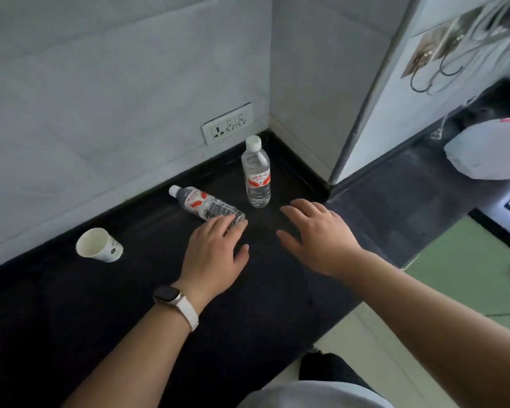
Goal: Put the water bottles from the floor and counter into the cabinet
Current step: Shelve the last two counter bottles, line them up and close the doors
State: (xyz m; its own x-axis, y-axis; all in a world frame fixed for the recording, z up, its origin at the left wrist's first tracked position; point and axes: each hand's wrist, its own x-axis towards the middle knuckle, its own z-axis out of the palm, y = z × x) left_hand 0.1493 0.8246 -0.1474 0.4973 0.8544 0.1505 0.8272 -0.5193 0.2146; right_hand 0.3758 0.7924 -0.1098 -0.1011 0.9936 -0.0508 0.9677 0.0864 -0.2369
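Note:
Two clear water bottles with red-and-white labels are on the black counter [130,290]. One bottle [256,172] stands upright near the corner of the wall. The other bottle [202,203] lies on its side, cap pointing left. My left hand [215,254], with a watch on the wrist, hovers over the base of the lying bottle, fingers spread and touching or nearly touching it. My right hand [318,234] is held open over the counter, just below and to the right of the upright bottle, holding nothing.
A white paper cup [99,245] lies tipped on the counter at the left. A wall socket [227,123] sits above the counter's back edge. A white bag [489,151] rests at the right, hooks hang above it, and green floor shows at lower right.

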